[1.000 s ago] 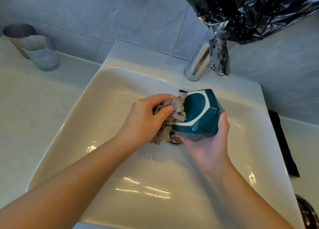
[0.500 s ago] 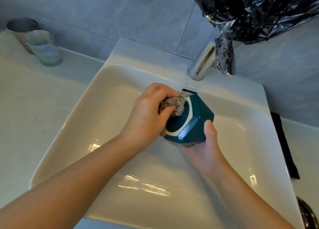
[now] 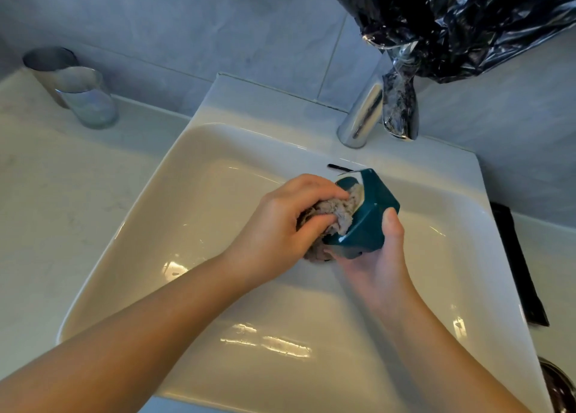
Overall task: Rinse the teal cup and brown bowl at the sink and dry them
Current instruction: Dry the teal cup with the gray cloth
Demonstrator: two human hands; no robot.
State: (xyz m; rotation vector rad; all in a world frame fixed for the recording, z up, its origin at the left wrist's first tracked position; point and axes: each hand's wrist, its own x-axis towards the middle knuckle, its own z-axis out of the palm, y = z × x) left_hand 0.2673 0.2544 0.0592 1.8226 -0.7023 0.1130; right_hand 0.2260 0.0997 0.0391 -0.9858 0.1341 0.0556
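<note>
Over the middle of the white sink [image 3: 218,151] my right hand [image 3: 377,263] grips the teal cup [image 3: 369,225] from below, thumb on its side, with the mouth tipped to the left. My left hand [image 3: 280,228] holds a crumpled grey-brown cloth [image 3: 338,213] and presses it into the cup's mouth. Part of the cloth hangs below the cup and hides the drain. At the bottom right corner a dark round rim [image 3: 558,384] shows, which may be the brown bowl.
A chrome tap [image 3: 364,113], partly wrapped in black plastic [image 3: 452,23], stands behind the basin. Two metal tumblers [image 3: 84,98] sit on the left counter by the wall. A flat black object [image 3: 517,263] lies on the right counter.
The cup has turned so its mouth faces more to the left and away from me. The cloth has gone from the rim into the cup's mouth.
</note>
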